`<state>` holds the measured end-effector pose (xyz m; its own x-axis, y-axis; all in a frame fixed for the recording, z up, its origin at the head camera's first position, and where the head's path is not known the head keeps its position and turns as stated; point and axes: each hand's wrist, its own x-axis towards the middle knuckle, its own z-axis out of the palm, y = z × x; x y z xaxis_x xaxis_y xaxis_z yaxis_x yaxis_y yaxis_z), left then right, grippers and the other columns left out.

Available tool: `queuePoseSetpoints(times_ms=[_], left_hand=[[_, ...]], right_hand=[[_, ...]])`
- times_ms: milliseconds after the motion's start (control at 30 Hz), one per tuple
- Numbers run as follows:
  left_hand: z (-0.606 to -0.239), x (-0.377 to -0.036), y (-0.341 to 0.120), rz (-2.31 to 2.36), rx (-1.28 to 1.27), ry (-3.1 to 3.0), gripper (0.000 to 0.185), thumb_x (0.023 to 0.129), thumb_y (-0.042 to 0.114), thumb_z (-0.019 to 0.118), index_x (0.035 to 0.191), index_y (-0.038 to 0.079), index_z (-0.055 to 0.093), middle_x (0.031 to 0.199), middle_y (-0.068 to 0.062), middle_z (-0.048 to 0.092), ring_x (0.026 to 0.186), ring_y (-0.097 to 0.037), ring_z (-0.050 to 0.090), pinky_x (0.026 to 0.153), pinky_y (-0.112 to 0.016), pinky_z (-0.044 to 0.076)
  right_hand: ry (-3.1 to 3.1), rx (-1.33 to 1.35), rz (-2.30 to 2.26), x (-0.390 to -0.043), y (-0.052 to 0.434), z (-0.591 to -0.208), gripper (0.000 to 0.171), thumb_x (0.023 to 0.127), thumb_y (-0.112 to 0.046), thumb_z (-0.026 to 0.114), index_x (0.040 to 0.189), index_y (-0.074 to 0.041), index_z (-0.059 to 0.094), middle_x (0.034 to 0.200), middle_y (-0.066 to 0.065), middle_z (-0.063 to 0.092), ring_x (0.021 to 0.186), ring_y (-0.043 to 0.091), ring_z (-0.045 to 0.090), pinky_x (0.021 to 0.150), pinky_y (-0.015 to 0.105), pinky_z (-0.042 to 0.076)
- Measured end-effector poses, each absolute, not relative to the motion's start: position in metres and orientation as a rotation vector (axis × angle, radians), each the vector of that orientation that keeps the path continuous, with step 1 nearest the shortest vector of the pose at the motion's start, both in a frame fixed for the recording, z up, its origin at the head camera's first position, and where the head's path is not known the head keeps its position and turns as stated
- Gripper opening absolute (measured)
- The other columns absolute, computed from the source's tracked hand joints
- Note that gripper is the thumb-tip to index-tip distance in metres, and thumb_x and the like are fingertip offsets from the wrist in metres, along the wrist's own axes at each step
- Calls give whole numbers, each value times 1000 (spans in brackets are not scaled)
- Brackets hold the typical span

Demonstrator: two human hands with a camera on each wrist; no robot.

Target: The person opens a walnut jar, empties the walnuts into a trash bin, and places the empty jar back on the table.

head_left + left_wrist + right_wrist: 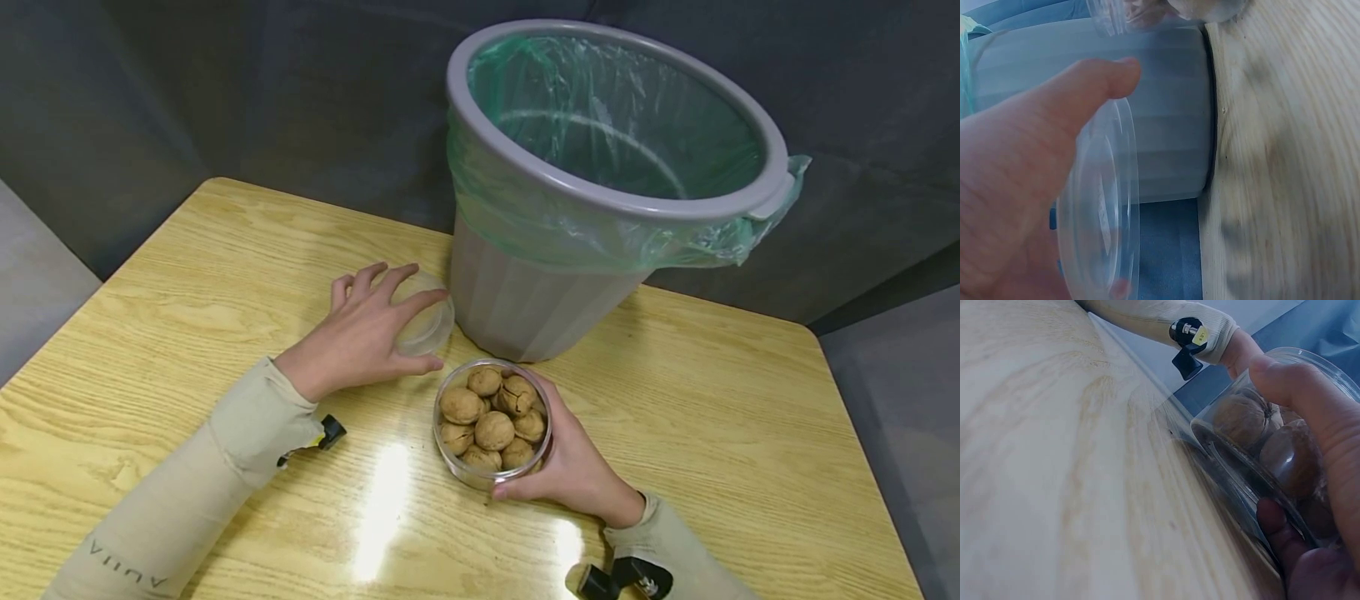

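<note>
My right hand (573, 462) grips a clear round jar (493, 478) from its right side, thumb and fingers curled about the wall. Through the open top show several whole brown walnuts (494, 431), one of them cracked. In the right wrist view the walnuts (1294, 459) press against the clear wall; whether the base touches the table cannot be told. Just left of the jar, my left hand (360, 333) holds a translucent round lid (435, 333) between thumb and spread fingers. The left wrist view has the lid (1100, 206) level above the table, its rim by the thumb.
Behind the jar stands a tall grey bin (517, 308) with a green plastic liner (555, 225) folded over its rim, close to the lid. The wood-grain table (750, 433) reaches beyond both arms. Dark cloth (300, 100) hangs behind it.
</note>
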<state>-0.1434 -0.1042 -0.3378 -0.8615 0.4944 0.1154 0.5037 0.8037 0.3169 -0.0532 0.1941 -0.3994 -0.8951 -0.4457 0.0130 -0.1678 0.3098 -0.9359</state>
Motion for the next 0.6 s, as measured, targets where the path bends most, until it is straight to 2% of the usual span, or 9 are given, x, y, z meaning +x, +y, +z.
queuePoseSetpoints(times_ms=[600], left_hand=[[-342,-147,-106,-550,-809,-2969,81,84,65,74,154,33,49,167,-17,33,148,-53,31,106,-63,27]], right_hand=[[2316,-562,-1627,-53,194,-400,131,61,-13,101,164,-26,22,163,-5,39,147,12,45,118,22,39]])
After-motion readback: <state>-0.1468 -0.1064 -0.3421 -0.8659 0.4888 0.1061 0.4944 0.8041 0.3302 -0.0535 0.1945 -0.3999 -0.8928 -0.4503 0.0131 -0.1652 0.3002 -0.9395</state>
